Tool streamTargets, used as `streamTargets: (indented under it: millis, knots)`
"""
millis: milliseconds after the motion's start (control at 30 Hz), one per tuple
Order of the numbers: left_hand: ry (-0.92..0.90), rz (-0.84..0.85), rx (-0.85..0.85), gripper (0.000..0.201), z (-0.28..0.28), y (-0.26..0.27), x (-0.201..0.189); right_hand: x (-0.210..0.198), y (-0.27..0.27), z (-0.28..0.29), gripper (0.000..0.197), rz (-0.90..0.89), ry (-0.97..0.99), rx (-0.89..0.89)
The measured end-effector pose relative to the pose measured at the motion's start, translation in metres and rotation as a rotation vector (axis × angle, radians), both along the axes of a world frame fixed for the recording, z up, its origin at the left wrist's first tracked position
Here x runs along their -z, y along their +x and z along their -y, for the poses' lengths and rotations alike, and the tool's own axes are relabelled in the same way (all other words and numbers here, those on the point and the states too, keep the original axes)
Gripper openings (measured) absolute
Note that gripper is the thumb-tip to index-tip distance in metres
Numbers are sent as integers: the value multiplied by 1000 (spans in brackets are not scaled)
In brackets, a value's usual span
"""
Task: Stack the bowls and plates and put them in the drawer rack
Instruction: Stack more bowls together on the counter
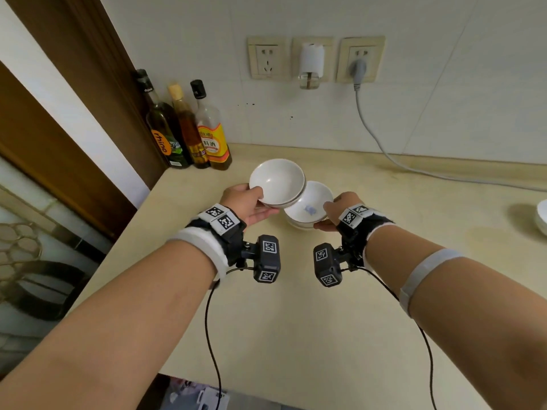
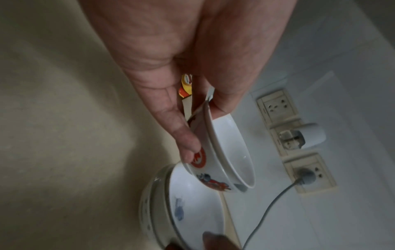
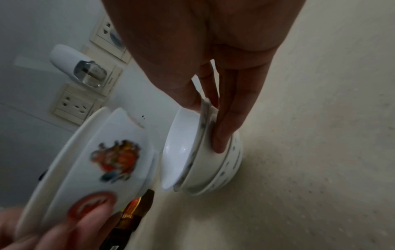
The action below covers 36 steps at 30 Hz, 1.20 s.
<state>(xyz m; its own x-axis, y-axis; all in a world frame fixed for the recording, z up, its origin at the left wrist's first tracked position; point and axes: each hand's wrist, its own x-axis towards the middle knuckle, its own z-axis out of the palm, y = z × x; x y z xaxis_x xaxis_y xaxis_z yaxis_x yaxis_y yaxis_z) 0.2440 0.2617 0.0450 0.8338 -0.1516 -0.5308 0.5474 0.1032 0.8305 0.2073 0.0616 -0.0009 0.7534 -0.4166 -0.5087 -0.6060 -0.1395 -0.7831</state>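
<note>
Nearest to the person, the left hand [image 1: 247, 202] pinches a white ceramic bowl with red and orange pictures on its outer wall [image 1: 277, 182], thumb inside the rim and fingers under the wall. The right hand [image 1: 337, 210] holds the near rim of a low stack of white bowls with blue marks [image 1: 309, 207] that seems to rest on the beige counter [image 1: 296, 306]. The held bowl hangs just left and slightly far of the stack, its right edge overlapping the stack's rim, mouth tilted, so I judge it must go right and down to nest. Only the wrist views show the pictures on the wall. At the far left stand three glass bottles [image 1: 189, 128].
</note>
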Motion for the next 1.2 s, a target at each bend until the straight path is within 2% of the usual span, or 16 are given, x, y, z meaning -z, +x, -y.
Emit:
streamTargets:
  millis: [133, 233, 267, 467, 600, 900, 1066, 1200]
  knots:
    - [26, -32, 28, 42, 16, 0, 13, 15, 2, 0, 34, -23, -104, -1]
    - [38, -41, 37, 41, 25, 0, 21, 14, -2, -4, 13, -13, -85, 31]
    - [40, -40, 42, 39, 28, 1, 23, 13, -2, -5, 12, -14, -71, 37]
    - [98, -32, 98, 26, 45, 3, 30, 20, -7, -2, 24, 6, 141, 140]
    - [151, -7, 110, 33, 53, 4, 39, 12, -14, 2, 30, 20, 181, 181]
    - [271, 91, 114, 33, 56, 6, 51, 3, -20, -2, 41, 33, 198, 69]
    - [446, 152, 189, 38, 55, 10, 54, 7, -16, -3, 50, -1, 238, 49]
    - [255, -14, 197, 46, 57, 10, 54, 12, -14, -7, 51, 1, 346, 85]
